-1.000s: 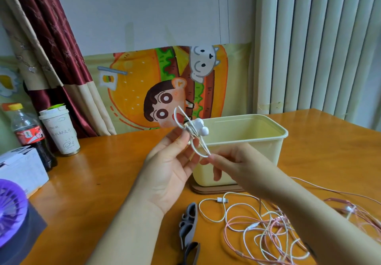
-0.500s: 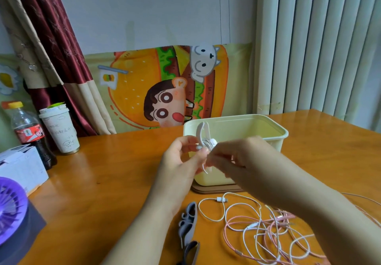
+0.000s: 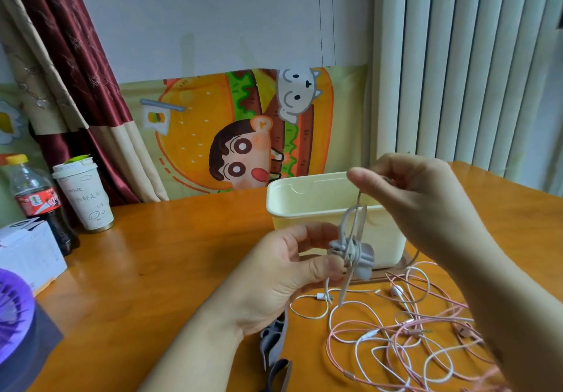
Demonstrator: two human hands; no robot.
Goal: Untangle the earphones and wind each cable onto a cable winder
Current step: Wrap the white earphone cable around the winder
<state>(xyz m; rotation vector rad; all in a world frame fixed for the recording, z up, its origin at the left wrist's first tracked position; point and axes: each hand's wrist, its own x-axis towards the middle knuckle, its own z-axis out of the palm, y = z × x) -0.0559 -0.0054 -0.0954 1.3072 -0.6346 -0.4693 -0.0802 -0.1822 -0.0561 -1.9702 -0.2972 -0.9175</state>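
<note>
Winding seems the step in hand — left hand (image 3: pixel 289 273) grips the grey cable winder (image 3: pixel 364 259) at centre, right hand (image 3: pixel 426 205) pinches the white cable (image 3: pixel 358 205) taut at its 12 o'clock — next, likely another lap, drawing slack from the tangle (image 3: pixel 396 337) at 5 o'clock

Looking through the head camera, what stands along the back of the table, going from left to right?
bottle → cup → bin
</note>
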